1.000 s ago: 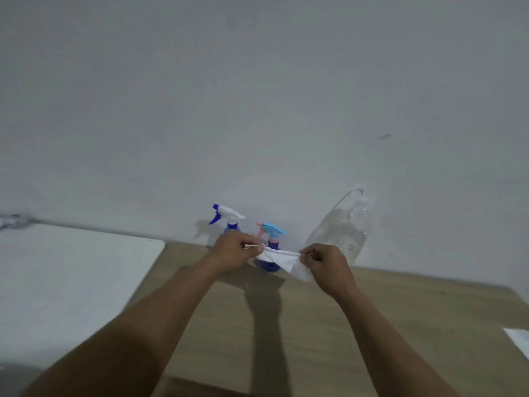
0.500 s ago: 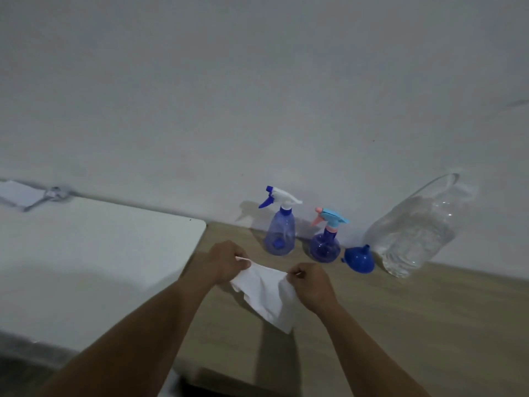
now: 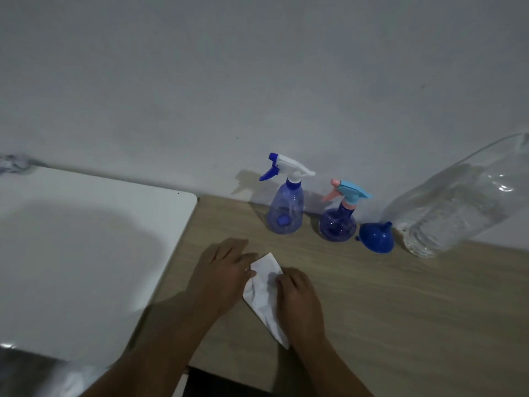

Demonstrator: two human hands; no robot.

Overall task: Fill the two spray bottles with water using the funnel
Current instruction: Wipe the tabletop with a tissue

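**Standing by the Wall: Two Spray Bottles, a Funnel and Water**

The two spray bottles stood upright at the back of the wooden table [image 3: 400, 310], close to the wall [image 3: 257, 81]. The taller spray bottle [image 3: 284, 213], clear blue with a white and dark blue trigger head, was on the left. The rounder spray bottle [image 3: 337, 224], darker blue with a light blue and pink trigger head, stood just beside it on the right. Both had their trigger heads on, nozzles pointing left. How much water either held could not be told.

The blue funnel [image 3: 376, 237] lay on its side just right of the rounder bottle, its wide mouth facing the camera and its spout pointing back and to the right. Next to it stood a large clear water bottle [image 3: 452, 207] with water in it, its top running off the right edge of the view.

Nearer the camera, apart from the bottles, a crumpled white sheet [image 3: 263, 293] lay on the table between the person's hands. The left hand [image 3: 223, 270] rested with its fingers fairly straight, their tips on the sheet's left edge, grasping nothing. The right hand [image 3: 299, 299] lay over the sheet's right side with its fingers bent, pinching the sheet. Neither hand touched a bottle or the funnel.

A white surface [image 3: 86, 239] with a rounded corner adjoined the table on the left.
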